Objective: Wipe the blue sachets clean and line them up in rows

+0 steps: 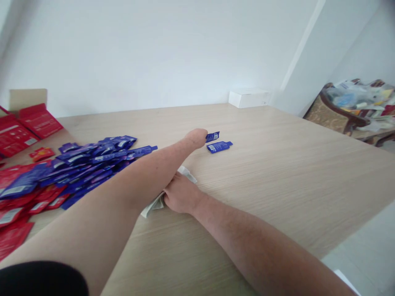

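My left hand (pixel 196 138) reaches far forward over the table, closed on a small blue sachet (pixel 212 137) that sticks out to its right. Just in front of that, a second blue sachet (pixel 218 146) lies flat on the tabletop. Nearer to me, my right hand (pixel 182 192) is closed on a crumpled white cloth (pixel 154 205), partly hidden under my left forearm. On the left a heap of blue sachets (pixel 92 160) spreads over the table, its front edge lying beside and over red sachets (pixel 40 199).
Opened red boxes (pixel 27 127) stand at the back left. A white box (pixel 248 98) sits by the wall on the wooden table (pixel 293 172). Beyond the table's right edge is a patterned chair (pixel 330 109) with bags and packets piled beside it.
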Demonstrator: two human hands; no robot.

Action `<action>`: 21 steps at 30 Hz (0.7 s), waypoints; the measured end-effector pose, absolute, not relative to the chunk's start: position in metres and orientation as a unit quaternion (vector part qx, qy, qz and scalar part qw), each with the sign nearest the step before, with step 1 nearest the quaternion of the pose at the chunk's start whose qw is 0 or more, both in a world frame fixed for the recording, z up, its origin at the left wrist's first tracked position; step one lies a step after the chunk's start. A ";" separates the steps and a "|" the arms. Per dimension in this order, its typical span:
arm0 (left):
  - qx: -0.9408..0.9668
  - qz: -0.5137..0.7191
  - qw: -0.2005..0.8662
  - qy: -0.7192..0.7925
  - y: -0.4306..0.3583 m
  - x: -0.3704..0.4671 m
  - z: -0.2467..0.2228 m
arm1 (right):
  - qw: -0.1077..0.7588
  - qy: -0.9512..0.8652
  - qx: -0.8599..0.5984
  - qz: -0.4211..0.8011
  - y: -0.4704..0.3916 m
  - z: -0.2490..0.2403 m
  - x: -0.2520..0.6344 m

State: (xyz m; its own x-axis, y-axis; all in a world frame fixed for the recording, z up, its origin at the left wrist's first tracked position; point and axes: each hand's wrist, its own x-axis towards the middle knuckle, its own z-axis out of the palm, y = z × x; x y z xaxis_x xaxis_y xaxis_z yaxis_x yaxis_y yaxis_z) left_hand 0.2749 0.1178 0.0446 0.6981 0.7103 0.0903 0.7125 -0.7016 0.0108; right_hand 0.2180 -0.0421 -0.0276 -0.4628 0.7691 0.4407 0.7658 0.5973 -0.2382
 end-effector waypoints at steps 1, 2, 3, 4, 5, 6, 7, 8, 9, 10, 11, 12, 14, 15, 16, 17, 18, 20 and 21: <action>-0.920 -0.045 0.016 -0.390 0.116 0.259 0.048 | 0.249 -0.859 -0.448 0.008 -0.043 -0.026 0.219; -0.917 -0.045 0.021 -0.395 0.114 0.242 0.050 | 0.244 -0.860 -0.448 0.014 -0.043 -0.025 0.220; -0.914 -0.046 0.026 -0.401 0.111 0.223 0.052 | 0.244 -0.860 -0.448 0.019 -0.044 -0.024 0.220; -0.912 -0.047 0.032 -0.406 0.107 0.204 0.053 | 0.246 -0.859 -0.448 0.022 -0.045 -0.024 0.221; -0.908 -0.053 0.042 -0.413 0.102 0.183 0.053 | 0.248 -0.859 -0.447 0.022 -0.046 -0.023 0.221; -0.905 -0.055 0.051 -0.419 0.097 0.163 0.052 | 0.249 -0.860 -0.446 0.021 -0.047 -0.022 0.220; -0.902 -0.058 0.058 -0.423 0.091 0.142 0.051 | 0.250 -0.859 -0.447 0.020 -0.049 -0.021 0.220; -0.898 -0.063 0.065 -0.431 0.084 0.123 0.050 | 0.250 -0.856 -0.453 0.020 -0.051 -0.020 0.219; -0.894 -0.069 0.070 -0.437 0.076 0.104 0.048 | 0.253 -0.849 -0.463 0.019 -0.052 -0.019 0.219; -0.889 -0.075 0.076 -0.445 0.068 0.087 0.047 | 0.258 -0.839 -0.478 0.017 -0.053 -0.018 0.219; -0.886 -0.079 0.080 -0.450 0.060 0.071 0.045 | 0.265 -0.826 -0.497 0.013 -0.054 -0.018 0.220; -0.882 -0.078 0.083 -0.456 0.051 0.058 0.044 | 0.272 -0.812 -0.516 0.009 -0.055 -0.017 0.221; -0.879 -0.067 0.083 -0.466 0.031 0.036 0.041 | 0.284 -0.787 -0.548 0.003 -0.053 -0.016 0.228; -0.878 -0.058 0.080 -0.469 0.021 0.028 0.038 | 0.289 -0.776 -0.561 0.000 -0.051 -0.015 0.233; -0.877 -0.050 0.078 -0.471 0.011 0.021 0.035 | 0.294 -0.766 -0.572 -0.001 -0.048 -0.015 0.240; -0.878 -0.041 0.074 -0.472 0.001 0.016 0.032 | 0.299 -0.754 -0.584 -0.003 -0.044 -0.014 0.246; -0.878 -0.032 0.070 -0.473 -0.009 0.013 0.028 | 0.305 -0.743 -0.595 -0.005 -0.040 -0.014 0.254; -0.883 -0.010 0.059 -0.466 -0.026 0.008 0.020 | 0.314 -0.724 -0.615 -0.005 -0.032 -0.015 0.268; -0.888 -0.003 0.053 -0.457 -0.034 0.007 0.016 | 0.318 -0.715 -0.623 -0.005 -0.029 -0.016 0.274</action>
State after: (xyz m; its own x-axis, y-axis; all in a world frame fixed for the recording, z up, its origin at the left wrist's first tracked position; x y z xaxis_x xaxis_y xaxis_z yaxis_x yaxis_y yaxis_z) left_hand 0.0069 -0.0336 0.0163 0.5830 0.8108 0.0530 0.8113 -0.5774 -0.0915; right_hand 0.2740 -0.0289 -0.0155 -0.0226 0.8871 0.4611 0.8938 0.2245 -0.3881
